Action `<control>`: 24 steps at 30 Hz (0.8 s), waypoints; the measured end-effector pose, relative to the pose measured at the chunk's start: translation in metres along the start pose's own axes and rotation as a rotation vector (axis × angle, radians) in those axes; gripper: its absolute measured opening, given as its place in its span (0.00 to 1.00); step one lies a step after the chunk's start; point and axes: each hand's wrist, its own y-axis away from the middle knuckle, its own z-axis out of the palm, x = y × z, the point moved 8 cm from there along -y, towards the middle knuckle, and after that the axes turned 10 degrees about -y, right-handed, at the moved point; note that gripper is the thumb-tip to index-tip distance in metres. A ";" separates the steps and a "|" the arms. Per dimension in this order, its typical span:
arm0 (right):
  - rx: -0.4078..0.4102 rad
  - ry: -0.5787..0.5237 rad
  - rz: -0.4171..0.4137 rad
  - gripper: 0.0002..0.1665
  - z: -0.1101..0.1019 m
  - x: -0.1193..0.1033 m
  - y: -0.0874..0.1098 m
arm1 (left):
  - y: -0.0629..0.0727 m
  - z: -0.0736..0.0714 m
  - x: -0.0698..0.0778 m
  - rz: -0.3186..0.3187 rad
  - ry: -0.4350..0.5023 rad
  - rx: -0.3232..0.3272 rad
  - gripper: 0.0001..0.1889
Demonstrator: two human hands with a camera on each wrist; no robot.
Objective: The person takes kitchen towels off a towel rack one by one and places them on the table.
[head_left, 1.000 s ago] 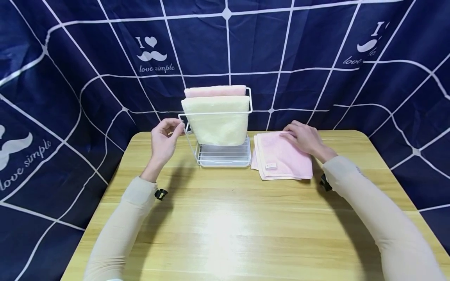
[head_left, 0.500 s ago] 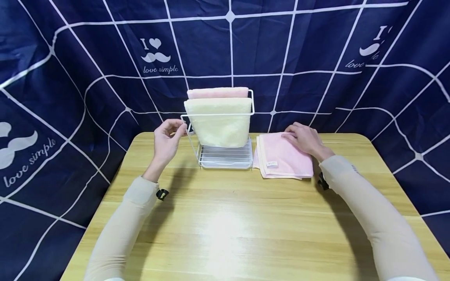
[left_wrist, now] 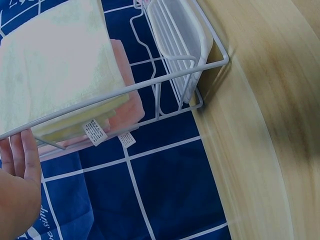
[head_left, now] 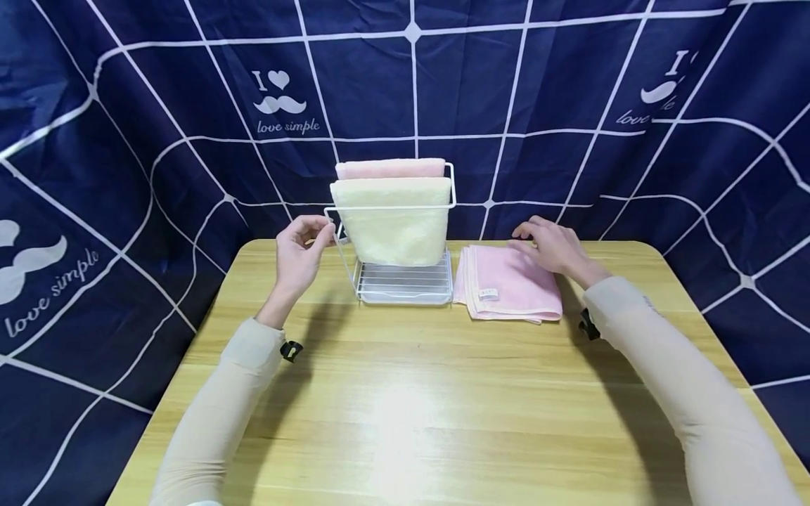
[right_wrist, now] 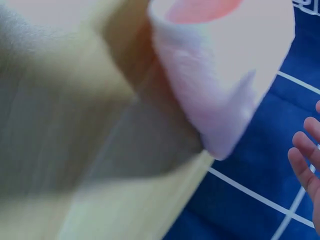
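Note:
A white wire drying rack [head_left: 405, 208] stands at the back of the table. Over it hang a pale yellow towel [head_left: 392, 228] in front and a pink towel [head_left: 391, 168] behind. My left hand [head_left: 299, 251] pinches the rack's left upper wire; in the left wrist view its fingers [left_wrist: 31, 155] curl at that wire. To the right of the rack lies a folded pink towel [head_left: 509, 284] with a white label. Above its far right corner is my right hand [head_left: 555, 247], fingers apart and loosely bent. The right wrist view shows those fingers [right_wrist: 302, 162] clear of the towel's folded edge.
Under the hanging towels the rack has a wire shelf with a pale tray [head_left: 405, 298]. A wooden table [head_left: 342, 407] extends toward me. Dark blue cloth with white lines [head_left: 468, 84] encloses its back and sides.
My right hand has let go of the folded pink towel and lifted slightly. The towel's far edge has shifted a little toward me. My left hand stays at the rack.

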 end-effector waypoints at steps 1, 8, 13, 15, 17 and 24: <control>0.003 0.002 -0.001 0.20 -0.004 -0.002 0.000 | 0.000 0.000 0.000 0.001 0.003 0.000 0.07; 0.060 -0.003 -0.070 0.19 -0.030 -0.028 -0.002 | -0.001 0.000 -0.002 -0.008 0.014 0.006 0.05; 0.123 -0.014 -0.138 0.19 -0.049 -0.054 -0.008 | -0.001 -0.001 -0.002 -0.005 0.005 0.001 0.06; 0.148 -0.023 -0.164 0.18 -0.057 -0.065 -0.010 | -0.001 -0.001 0.000 -0.002 0.002 -0.003 0.07; 0.162 -0.033 -0.187 0.18 -0.063 -0.075 -0.011 | -0.001 0.000 0.001 0.001 0.002 -0.004 0.08; 0.193 -0.066 -0.237 0.18 -0.083 -0.108 -0.014 | 0.000 0.001 0.002 -0.003 0.002 -0.004 0.08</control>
